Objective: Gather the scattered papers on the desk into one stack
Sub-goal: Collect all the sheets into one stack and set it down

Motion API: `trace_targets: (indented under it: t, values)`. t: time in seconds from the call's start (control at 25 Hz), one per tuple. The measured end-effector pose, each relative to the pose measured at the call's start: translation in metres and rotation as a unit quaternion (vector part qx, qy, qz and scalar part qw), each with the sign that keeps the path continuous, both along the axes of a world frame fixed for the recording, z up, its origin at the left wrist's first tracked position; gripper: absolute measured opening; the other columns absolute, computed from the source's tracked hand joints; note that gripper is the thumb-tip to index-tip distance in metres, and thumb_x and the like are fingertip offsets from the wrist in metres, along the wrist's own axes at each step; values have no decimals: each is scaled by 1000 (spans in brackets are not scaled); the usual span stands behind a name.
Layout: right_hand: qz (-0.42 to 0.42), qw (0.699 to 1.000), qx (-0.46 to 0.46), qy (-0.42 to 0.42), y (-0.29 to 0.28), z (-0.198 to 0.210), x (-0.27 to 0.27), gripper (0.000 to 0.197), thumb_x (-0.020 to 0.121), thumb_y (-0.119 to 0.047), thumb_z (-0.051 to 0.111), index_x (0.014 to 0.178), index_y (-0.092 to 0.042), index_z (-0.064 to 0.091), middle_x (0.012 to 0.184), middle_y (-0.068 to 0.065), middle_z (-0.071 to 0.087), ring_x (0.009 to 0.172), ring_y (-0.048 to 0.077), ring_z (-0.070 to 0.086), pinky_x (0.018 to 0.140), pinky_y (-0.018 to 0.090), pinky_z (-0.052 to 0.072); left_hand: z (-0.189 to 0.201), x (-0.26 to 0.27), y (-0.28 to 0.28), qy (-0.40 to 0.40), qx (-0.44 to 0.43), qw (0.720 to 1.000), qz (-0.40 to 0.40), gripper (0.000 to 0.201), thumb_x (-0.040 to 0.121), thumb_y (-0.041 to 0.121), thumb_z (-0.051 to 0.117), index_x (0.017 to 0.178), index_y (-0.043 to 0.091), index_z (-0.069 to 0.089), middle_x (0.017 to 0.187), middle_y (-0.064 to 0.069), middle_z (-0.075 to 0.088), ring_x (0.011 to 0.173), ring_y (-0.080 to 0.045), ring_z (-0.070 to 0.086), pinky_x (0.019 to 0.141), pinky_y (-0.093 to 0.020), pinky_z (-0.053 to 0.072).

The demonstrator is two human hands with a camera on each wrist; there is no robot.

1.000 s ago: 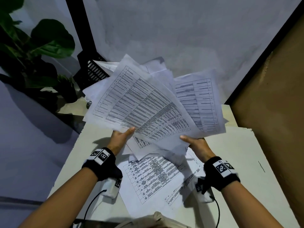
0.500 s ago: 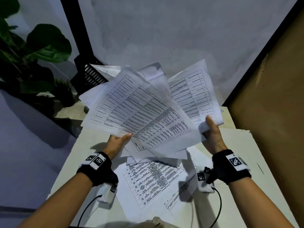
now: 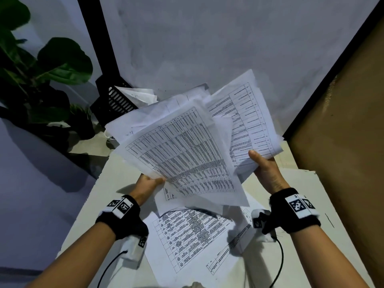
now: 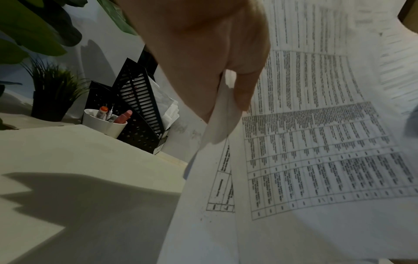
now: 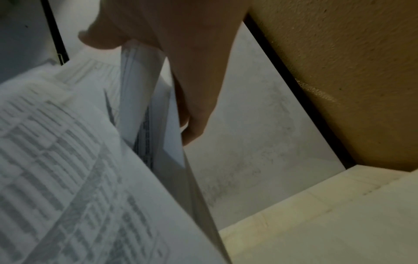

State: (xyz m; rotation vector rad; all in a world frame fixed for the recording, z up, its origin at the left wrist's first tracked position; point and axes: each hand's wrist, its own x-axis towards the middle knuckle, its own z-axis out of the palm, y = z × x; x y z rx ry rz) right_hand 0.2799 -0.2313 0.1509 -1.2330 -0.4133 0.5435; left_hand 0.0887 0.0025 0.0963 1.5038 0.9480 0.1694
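Observation:
I hold a loose, fanned bundle of printed papers (image 3: 182,154) up above the desk (image 3: 116,183). My left hand (image 3: 152,180) pinches the bundle's lower left edge, thumb on top; the left wrist view shows the thumb (image 4: 244,85) pressing the sheets (image 4: 316,142). My right hand (image 3: 262,165) grips the right-hand sheets (image 3: 249,121) at their lower edge, thumb in front. In the right wrist view these papers (image 5: 147,110) sit between thumb and fingers (image 5: 194,107). One printed sheet (image 3: 193,235) still lies flat on the desk beneath the bundle.
A black slotted file holder (image 3: 116,100) with papers stands at the desk's back left, beside a white cup of pens (image 4: 106,121) and a small potted plant (image 4: 52,96). A large leafy plant (image 3: 41,69) is further left. A tan wall (image 3: 342,142) borders the right side.
My right hand has slid from the bundle's bottom edge up to its right side, swinging the right sheets more upright. The bundle has drawn closer together; the left hand keeps its pinch.

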Motion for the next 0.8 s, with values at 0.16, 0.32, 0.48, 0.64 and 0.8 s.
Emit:
trace_targets:
  t: [0.16, 0.32, 0.48, 0.64, 0.8]
  values:
    - [-34, 998, -49, 29, 5, -25, -18, 86, 41, -54, 87, 115, -24, 57, 106, -7, 72, 105, 17, 63, 99, 38, 47, 5, 5, -5, -62, -28, 997, 29, 15, 82, 4, 61, 84, -10, 65, 69, -5, 68, 63, -16, 59, 55, -12, 50]
    - [-5, 988, -154, 5, 13, -44, -39, 76, 58, -35, 82, 124, -14, 53, 117, 4, 66, 112, 21, 60, 105, 49, 41, 16, 8, -15, -138, -53, 989, 6, 23, 82, 1, 59, 104, -6, 61, 94, -12, 68, 65, -3, 66, 77, -23, 54]
    - [-53, 986, -155, 0, 23, -32, -38, 42, 74, -8, 73, 113, -11, 58, 106, 3, 67, 105, 26, 61, 101, 45, 45, 22, 12, -17, -133, -45, 990, 10, 34, 82, 22, 65, 101, -6, 63, 91, -18, 69, 77, -21, 68, 83, -39, 56]
    - [-71, 985, -154, -19, 18, -21, -42, 27, 76, -10, 71, 98, -21, 61, 94, -6, 65, 94, 15, 62, 90, 28, 45, 26, 11, -17, -165, -19, 986, 18, 22, 83, 17, 63, 98, 1, 65, 95, -12, 67, 85, -23, 63, 90, -37, 48]
    - [-51, 982, -179, 7, 13, -35, -49, 22, 78, -13, 70, 100, -12, 65, 87, -7, 67, 85, 2, 61, 95, 30, 42, 19, 2, -20, -188, -31, 982, -9, 21, 84, 6, 59, 105, 9, 60, 100, 2, 66, 81, -6, 65, 90, -34, 48]
